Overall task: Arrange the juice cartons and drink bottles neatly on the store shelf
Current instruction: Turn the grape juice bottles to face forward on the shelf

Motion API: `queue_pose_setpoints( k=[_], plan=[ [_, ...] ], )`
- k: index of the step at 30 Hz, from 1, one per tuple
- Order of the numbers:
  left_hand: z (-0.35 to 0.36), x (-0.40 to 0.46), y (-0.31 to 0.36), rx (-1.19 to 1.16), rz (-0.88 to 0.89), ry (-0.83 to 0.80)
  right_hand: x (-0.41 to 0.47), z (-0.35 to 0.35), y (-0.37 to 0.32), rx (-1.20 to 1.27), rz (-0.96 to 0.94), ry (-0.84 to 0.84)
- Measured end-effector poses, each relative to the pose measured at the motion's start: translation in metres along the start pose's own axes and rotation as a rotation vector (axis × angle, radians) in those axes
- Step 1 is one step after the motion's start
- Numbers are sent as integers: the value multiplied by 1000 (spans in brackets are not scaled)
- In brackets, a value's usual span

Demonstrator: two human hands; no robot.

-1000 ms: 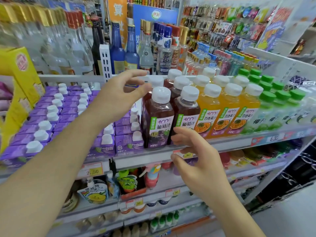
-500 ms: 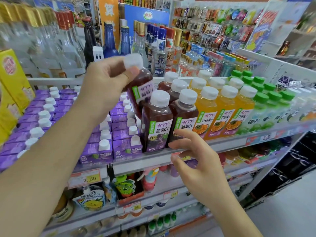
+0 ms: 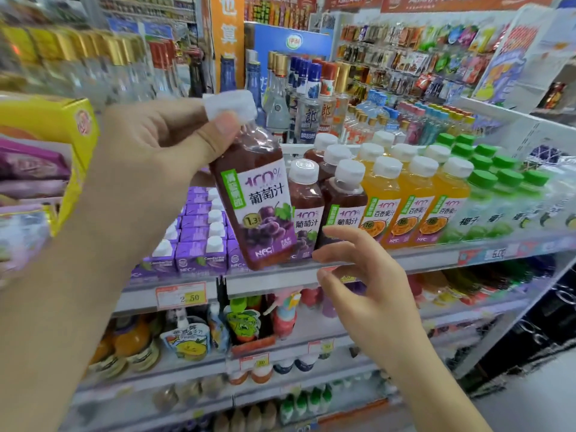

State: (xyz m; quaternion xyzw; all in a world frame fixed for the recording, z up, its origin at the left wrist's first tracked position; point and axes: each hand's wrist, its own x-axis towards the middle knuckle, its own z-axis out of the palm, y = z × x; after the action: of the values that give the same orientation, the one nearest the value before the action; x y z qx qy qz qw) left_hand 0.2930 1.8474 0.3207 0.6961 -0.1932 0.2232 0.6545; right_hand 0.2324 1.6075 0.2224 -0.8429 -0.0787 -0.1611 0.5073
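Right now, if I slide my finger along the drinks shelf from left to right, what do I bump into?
purple juice cartons → grape juice bottles → orange passion fruit bottles → green-capped coconut bottles

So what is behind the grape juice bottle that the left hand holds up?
Behind the grape juice bottle in the left hand's grip are purple cartons and tall spirit bottles. The bottle covers whatever else stands directly behind it.
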Motion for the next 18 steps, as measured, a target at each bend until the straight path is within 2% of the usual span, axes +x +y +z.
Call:
queue_pose_setpoints(
  k=[5,10,13,18],
  plan=[
    [26,-36,5,-40,-132,-64,-18,-12,-8,131,-65,-179],
    [61,-62,2,-183,-354,-63,-48,-34,6,151,-16,-286],
    [81,-76,-1,-207,-487,-121,-68,-46,19,193,30,-266],
    [115,-106,-11,-197,-587,-280,-106,-61,40,309,96,-95]
  ],
)
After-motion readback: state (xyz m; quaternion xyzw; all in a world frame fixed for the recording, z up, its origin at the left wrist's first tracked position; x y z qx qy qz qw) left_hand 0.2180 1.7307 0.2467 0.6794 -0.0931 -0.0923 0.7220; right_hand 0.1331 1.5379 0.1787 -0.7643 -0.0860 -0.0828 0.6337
